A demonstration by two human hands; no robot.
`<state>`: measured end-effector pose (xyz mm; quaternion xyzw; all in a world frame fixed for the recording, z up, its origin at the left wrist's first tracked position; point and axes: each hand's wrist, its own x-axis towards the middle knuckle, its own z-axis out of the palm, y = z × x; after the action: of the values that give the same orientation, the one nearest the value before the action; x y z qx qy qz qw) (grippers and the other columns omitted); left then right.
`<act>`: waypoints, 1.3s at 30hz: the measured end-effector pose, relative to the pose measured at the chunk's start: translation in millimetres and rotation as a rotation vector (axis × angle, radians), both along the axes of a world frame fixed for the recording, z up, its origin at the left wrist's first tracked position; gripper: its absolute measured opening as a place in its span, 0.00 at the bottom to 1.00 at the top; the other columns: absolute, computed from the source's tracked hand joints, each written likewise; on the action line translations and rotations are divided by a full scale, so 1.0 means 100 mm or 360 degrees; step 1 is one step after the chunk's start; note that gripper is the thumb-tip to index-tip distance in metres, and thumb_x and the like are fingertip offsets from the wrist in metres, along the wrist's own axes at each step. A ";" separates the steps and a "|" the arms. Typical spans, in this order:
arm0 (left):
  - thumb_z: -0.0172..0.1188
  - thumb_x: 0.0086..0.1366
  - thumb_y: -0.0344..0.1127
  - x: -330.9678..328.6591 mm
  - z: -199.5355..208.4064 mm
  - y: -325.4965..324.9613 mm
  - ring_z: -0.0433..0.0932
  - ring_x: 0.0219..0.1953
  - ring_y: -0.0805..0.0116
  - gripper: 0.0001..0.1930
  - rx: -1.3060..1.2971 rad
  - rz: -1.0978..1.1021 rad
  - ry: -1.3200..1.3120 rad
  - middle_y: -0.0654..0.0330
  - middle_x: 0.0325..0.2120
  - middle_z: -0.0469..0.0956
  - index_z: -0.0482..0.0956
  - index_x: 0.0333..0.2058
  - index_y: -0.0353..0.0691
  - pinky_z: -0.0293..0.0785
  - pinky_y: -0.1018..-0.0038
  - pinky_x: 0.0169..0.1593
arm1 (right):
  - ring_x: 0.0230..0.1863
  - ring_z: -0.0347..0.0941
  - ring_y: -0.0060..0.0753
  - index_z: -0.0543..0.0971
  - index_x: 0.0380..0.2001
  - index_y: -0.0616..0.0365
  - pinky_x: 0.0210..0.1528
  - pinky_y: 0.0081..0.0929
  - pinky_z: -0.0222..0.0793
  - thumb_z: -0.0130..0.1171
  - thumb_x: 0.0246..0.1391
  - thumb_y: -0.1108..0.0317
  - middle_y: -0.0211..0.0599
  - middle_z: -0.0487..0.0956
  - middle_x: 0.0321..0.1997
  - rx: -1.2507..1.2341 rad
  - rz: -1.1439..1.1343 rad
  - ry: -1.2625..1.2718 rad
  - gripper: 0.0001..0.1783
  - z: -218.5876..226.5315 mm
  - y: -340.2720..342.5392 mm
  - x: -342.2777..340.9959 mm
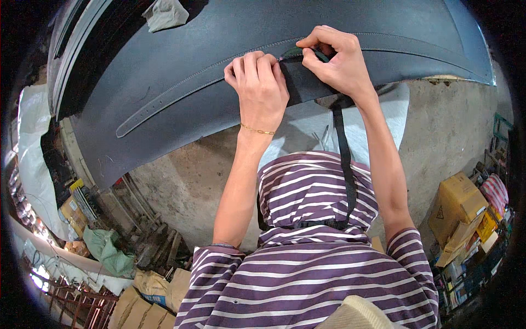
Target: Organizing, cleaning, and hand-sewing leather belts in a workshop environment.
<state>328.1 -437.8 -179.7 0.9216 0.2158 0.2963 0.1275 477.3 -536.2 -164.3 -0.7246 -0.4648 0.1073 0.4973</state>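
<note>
A long dark leather belt [159, 103] with pale stitching and punched holes near its left end lies curved across a dark grey work surface [159, 60]. My left hand [258, 79] is closed at the belt's middle, its curled fingers pinching the strap; the fingertips are partly hidden. Just to the right, my right hand [341, 61] grips a small dark green and black hand tool [295, 53], which looks like thread snips. The tool's tip is close to my left fingertips, at the strap. Fingers cover much of the tool.
A crumpled pale cloth [165, 15] rests at the far left of the surface. Stacked dark sheets [74, 49] stand beyond its left edge. Cardboard boxes [456, 203] and clutter occupy the floor at right, with a green bag [109, 252] and more cardboard at lower left.
</note>
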 end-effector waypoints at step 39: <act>0.50 0.68 0.52 0.24 0.19 -0.32 0.53 0.70 0.53 0.37 -0.0147 -0.0404 0.0570 0.45 0.66 0.58 0.54 0.66 0.32 0.43 0.56 0.71 | 0.26 0.69 0.14 0.82 0.41 0.64 0.29 0.14 0.64 0.61 0.56 0.75 0.30 0.79 0.29 0.0911 -0.0516 0.0833 0.10 -0.32 -0.56 1.23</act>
<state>352.2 -470.3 -161.1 0.9725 0.1306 0.0992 0.1653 600.2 -592.5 -196.4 -0.5694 -0.2138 0.0746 0.7903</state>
